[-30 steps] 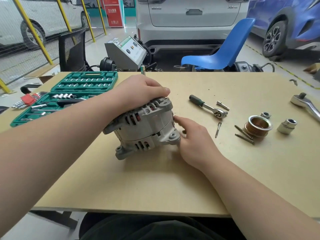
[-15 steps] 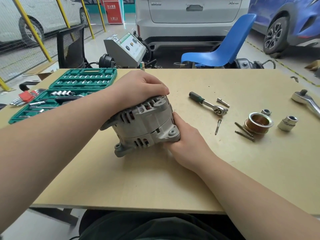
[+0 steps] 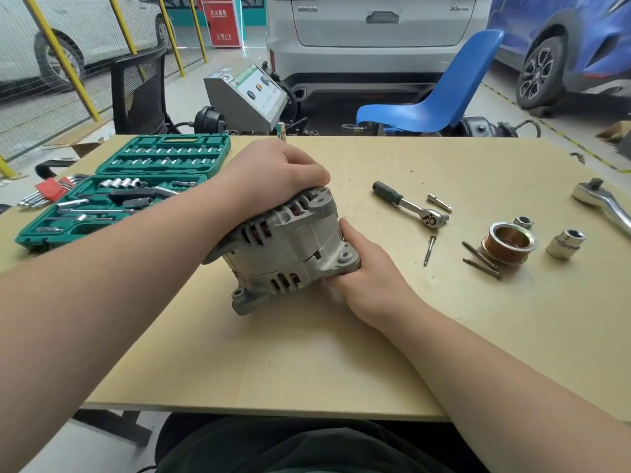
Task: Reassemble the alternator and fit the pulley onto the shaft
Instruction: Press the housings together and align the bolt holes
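The grey alternator lies tilted on its side in the middle of the table, its two housing halves together. My left hand presses down on its upper end. My right hand cups its lower right side, fingers under the mounting ear. The copper-coloured grooved pulley stands apart on the table to the right, with a nut behind it and two long bolts beside it. A third bolt lies nearer the alternator. The shaft is hidden.
A small ratchet and an extension bit lie right of the alternator. A large socket and a big ratchet sit at far right. An open green socket case and hex keys are at left.
My right hand moved in from beside the alternator and closed around its lower right side. The left hand stayed on top.
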`<state>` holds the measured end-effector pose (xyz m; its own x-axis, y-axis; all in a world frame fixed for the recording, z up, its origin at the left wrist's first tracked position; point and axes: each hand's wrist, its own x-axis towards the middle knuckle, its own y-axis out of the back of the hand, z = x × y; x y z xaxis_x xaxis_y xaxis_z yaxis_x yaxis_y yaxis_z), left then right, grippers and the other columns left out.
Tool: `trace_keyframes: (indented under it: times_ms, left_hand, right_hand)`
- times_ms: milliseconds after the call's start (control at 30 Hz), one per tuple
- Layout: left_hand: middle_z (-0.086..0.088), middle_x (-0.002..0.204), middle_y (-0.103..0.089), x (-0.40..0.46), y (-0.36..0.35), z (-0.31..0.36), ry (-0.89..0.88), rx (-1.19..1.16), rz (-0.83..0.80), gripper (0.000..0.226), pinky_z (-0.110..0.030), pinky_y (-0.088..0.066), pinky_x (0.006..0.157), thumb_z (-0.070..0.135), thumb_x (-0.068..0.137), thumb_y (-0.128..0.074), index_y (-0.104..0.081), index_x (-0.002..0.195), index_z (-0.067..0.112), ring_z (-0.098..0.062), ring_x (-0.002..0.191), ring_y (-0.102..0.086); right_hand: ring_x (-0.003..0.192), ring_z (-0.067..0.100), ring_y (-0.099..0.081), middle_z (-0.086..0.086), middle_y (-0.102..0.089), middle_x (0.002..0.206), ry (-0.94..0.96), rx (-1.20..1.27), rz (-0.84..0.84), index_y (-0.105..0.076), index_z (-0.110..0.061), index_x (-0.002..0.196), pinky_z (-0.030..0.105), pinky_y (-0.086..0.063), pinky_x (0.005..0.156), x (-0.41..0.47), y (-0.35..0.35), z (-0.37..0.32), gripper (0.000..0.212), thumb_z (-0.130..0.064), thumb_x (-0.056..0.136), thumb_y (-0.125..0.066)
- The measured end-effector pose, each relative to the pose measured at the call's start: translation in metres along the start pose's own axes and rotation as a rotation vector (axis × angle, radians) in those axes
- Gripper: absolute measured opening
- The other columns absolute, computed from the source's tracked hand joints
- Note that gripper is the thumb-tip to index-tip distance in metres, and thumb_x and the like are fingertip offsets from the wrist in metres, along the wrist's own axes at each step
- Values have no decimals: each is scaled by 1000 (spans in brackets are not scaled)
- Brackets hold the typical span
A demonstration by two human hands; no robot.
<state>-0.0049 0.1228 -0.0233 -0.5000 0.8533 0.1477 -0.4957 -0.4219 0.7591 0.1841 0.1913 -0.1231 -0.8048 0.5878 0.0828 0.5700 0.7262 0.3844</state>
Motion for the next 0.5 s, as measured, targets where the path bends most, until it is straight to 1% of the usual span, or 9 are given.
trace_keyframes:
  times_ms: [67, 100, 167, 233, 300, 333, 400, 433, 500]
  left_hand:
    - [28, 96, -77, -2, 0, -1, 23, -18, 27, 32, -28, -54, 86, 60, 75, -63, -85, 92, 43, 1, 97, -68]
    - [28, 96, -77, -4, 1, -3, 34, -49, 48, 31, -29, -54, 86, 60, 75, -64, -84, 91, 44, 1, 97, -69]
    - [29, 95, -78, -12, 4, -8, 34, -118, 111, 28, -28, -52, 87, 58, 76, -65, -84, 90, 44, 3, 97, -69]
    - [29, 94, -78, -22, 7, -14, 37, -180, 189, 28, -31, -53, 90, 57, 78, -65, -85, 91, 43, 3, 98, -70]
    - [25, 94, -79, -32, 10, -21, 56, -284, 270, 27, -37, -55, 96, 54, 81, -66, -85, 93, 40, -2, 99, -72]
    - [22, 94, -80, -38, 11, -25, 66, -343, 311, 27, -40, -56, 97, 52, 82, -67, -86, 94, 38, -6, 98, -74]
    - [15, 95, -82, -49, 12, -33, 74, -444, 404, 29, -44, -59, 97, 48, 84, -68, -86, 100, 32, -13, 97, -76]
    - [12, 96, -82, -55, 11, -37, 74, -488, 450, 30, -45, -59, 97, 46, 86, -68, -86, 103, 29, -15, 97, -76]
    - [6, 98, -83, -65, 10, -46, 80, -564, 533, 30, -45, -60, 95, 43, 88, -68, -86, 105, 25, -20, 98, -76]
  right_hand:
    - [105, 6, -66, -7, -73, 119, -17, 55, 4, -58, -20, 140, 27, -51, 92, 2, -2, -1, 62, -15, 79, -68]
    - [109, 7, -65, -6, -72, 124, -32, 76, 6, -55, -18, 146, 27, -50, 95, 3, -3, -2, 72, -16, 75, -66]
    - [130, 10, -59, -5, -63, 144, -72, 100, 16, -41, -19, 160, 35, -47, 112, 8, -5, -7, 90, -14, 73, -66]
    - [142, 10, -50, -8, -52, 157, -102, 115, 28, -27, -25, 166, 40, -41, 120, 12, -6, -16, 99, -13, 77, -69]
    - [147, 9, -45, -11, -46, 161, -118, 120, 18, -22, -29, 167, 41, -38, 123, 19, -7, -25, 102, -18, 78, -70]
    - [148, 9, -43, -11, -45, 162, -121, 122, 3, -20, -29, 167, 42, -36, 124, 22, -9, -29, 100, -16, 81, -70]
    - [149, 10, -42, -9, -46, 162, -116, 111, -24, -18, -27, 167, 42, -33, 126, 29, -13, -34, 95, -2, 89, -66]
    - [148, 9, -43, -10, -48, 160, -113, 104, -31, -19, -26, 167, 40, -33, 126, 31, -15, -37, 94, 5, 90, -63]
    - [135, -7, -51, -30, -58, 144, -97, 111, -53, -30, -27, 164, 26, -40, 118, 34, -18, -47, 89, 14, 90, -57]
